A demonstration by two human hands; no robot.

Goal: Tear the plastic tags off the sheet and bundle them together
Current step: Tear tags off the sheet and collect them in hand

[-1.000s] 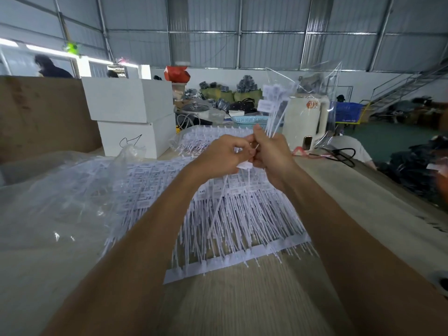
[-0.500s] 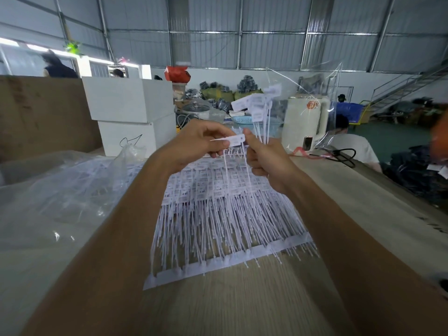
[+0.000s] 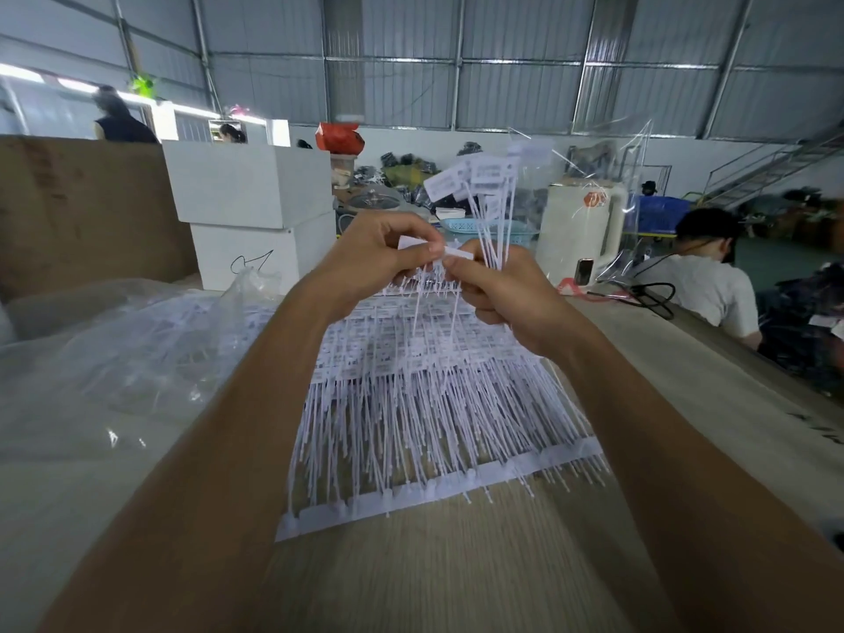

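Hands meeting mid-air: left hand point(image 3: 374, 262) is pinching one white plastic tag point(image 3: 450, 252), right hand point(image 3: 507, 294) is gripping the upright bundle of white tags point(image 3: 491, 207), white tag sheet point(image 3: 438, 404) is lying at 6 o'clock on the wooden bench point(image 3: 411, 577).

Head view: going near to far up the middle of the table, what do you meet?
Bare table → white strip at the near edge of the sheet of tags → left hand and right hand pinching a tag → bundle of torn-off tags sticking up from the right hand → red bag by the far wall.

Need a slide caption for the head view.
Both hands pinch a tag above the sheet; right hand holds the bundle.
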